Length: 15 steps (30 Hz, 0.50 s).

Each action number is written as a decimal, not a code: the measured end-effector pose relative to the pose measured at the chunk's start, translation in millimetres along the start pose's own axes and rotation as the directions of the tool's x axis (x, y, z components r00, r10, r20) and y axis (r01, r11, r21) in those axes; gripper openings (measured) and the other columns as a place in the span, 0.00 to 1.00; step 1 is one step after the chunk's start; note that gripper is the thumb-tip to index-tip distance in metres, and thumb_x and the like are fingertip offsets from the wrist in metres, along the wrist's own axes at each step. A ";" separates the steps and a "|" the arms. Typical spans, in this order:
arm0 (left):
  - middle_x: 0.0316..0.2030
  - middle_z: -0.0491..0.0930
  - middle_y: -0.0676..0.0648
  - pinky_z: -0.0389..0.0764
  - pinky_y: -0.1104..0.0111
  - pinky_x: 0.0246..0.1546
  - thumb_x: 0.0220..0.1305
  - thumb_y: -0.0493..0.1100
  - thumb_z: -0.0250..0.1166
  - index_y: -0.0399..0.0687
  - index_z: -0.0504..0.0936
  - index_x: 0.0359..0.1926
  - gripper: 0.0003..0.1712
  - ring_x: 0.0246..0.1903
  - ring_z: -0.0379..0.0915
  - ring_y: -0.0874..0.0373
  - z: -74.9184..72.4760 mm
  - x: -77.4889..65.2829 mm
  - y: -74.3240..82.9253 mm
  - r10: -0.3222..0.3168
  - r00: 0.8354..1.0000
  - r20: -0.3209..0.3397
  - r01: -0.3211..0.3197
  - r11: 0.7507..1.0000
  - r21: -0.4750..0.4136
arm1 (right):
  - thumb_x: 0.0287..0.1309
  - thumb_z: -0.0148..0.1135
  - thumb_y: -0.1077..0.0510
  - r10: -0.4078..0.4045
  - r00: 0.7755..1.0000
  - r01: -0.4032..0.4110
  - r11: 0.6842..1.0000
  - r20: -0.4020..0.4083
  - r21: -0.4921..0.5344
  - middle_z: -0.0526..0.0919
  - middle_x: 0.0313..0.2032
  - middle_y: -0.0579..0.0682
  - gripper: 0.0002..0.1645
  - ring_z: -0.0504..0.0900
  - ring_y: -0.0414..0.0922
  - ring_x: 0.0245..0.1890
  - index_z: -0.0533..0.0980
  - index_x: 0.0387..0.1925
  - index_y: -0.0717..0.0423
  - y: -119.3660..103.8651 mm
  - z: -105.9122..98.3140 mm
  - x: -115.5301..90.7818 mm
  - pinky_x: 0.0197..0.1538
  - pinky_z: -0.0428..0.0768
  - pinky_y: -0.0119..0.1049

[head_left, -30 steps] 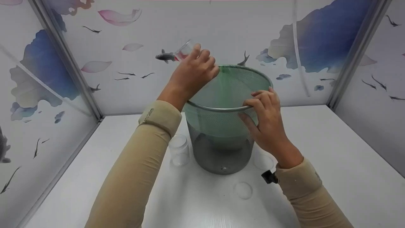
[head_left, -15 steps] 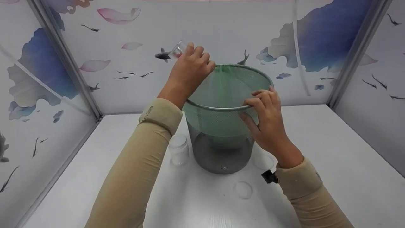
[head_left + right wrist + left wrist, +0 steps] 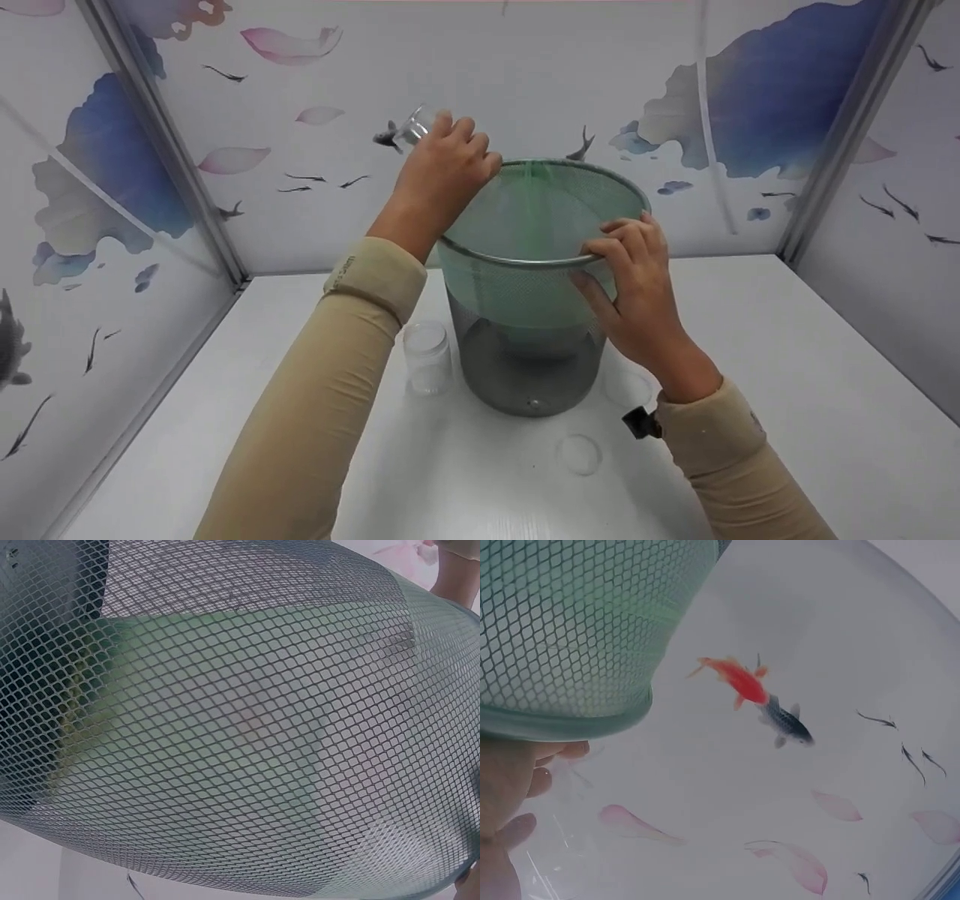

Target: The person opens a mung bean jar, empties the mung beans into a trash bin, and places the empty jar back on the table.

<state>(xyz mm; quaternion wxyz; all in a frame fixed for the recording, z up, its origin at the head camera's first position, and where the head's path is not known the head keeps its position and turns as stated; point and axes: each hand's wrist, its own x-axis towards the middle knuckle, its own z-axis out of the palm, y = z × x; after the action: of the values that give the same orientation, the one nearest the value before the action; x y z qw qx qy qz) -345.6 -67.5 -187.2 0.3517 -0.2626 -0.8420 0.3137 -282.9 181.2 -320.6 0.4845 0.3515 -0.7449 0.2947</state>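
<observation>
A dark wire-mesh wastebasket point(image 3: 525, 386) stands upright on the white table. Its upper part is lined with a thin green bag point(image 3: 517, 300), which reaches up to the metal rim. At the rim's back left, my left hand point(image 3: 442, 169) grips a tilted clear jar point(image 3: 414, 126), partly hidden behind the fingers. The left wrist view shows those fingers point(image 3: 525, 828) just beyond the basket's rim. My right hand point(image 3: 637, 281) holds the rim at the front right, fingers over the top and thumb outside. Mesh and green bag point(image 3: 225, 705) fill most of the right wrist view.
A second clear jar point(image 3: 427, 360) stands upright left of the basket. Two clear rings, one in front point(image 3: 579, 454) and another at the basket's right point(image 3: 628, 387), lie on the table point(image 3: 750, 337). Printed panels point(image 3: 525, 82) enclose the back and sides.
My left hand has drifted slightly left along the rim with the jar. Red seen through the jar earlier no longer shows. My right hand keeps its hold on the rim.
</observation>
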 end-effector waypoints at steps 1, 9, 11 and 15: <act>0.48 0.84 0.43 0.74 0.49 0.67 0.73 0.28 0.64 0.48 0.83 0.55 0.16 0.55 0.77 0.44 -0.6 -1.3 -0.4 -0.029 0.999 -0.022 0.028 0.999 -0.041 | 0.76 0.64 0.51 0.002 1.000 -0.002 1.000 0.001 -0.002 0.77 0.46 0.58 0.14 0.72 0.61 0.61 0.77 0.50 0.58 0.0 -0.2 -0.1 0.78 0.50 0.69; 0.52 0.85 0.38 0.78 0.49 0.58 0.70 0.27 0.66 0.42 0.82 0.62 0.22 0.53 0.78 0.40 -3.1 -18.2 -10.4 -0.315 0.948 0.039 0.304 0.867 -0.395 | 0.73 0.67 0.57 0.003 1.000 -0.003 1.000 0.009 -0.014 0.77 0.46 0.58 0.12 0.72 0.61 0.61 0.77 0.51 0.57 -0.3 0.2 -1.0 0.78 0.50 0.70; 0.54 0.85 0.37 0.78 0.49 0.58 0.68 0.29 0.68 0.41 0.82 0.62 0.23 0.54 0.78 0.39 -2.5 -24.6 -15.2 -0.378 0.924 0.063 0.360 0.800 -0.479 | 0.74 0.66 0.55 0.001 1.000 -0.001 1.000 0.006 -0.009 0.77 0.46 0.58 0.12 0.72 0.61 0.61 0.77 0.50 0.57 -0.1 -0.1 -1.1 0.77 0.50 0.70; 0.55 0.85 0.38 0.76 0.48 0.59 0.64 0.36 0.75 0.39 0.80 0.62 0.26 0.56 0.77 0.40 -2.5 -39.0 -25.5 -0.505 0.851 0.148 0.469 0.601 -0.647 | 0.71 0.68 0.58 0.002 1.000 -0.002 1.000 0.005 -0.002 0.77 0.46 0.58 0.12 0.72 0.61 0.61 0.77 0.50 0.57 0.1 -0.4 -1.2 0.78 0.49 0.70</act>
<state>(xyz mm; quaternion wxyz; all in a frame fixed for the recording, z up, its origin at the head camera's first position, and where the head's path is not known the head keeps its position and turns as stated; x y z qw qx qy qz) -325.4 -109.5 -184.3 0.3280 -0.1382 -0.9268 -0.1202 -282.4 181.9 -321.6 0.4829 0.3511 -0.7466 0.2935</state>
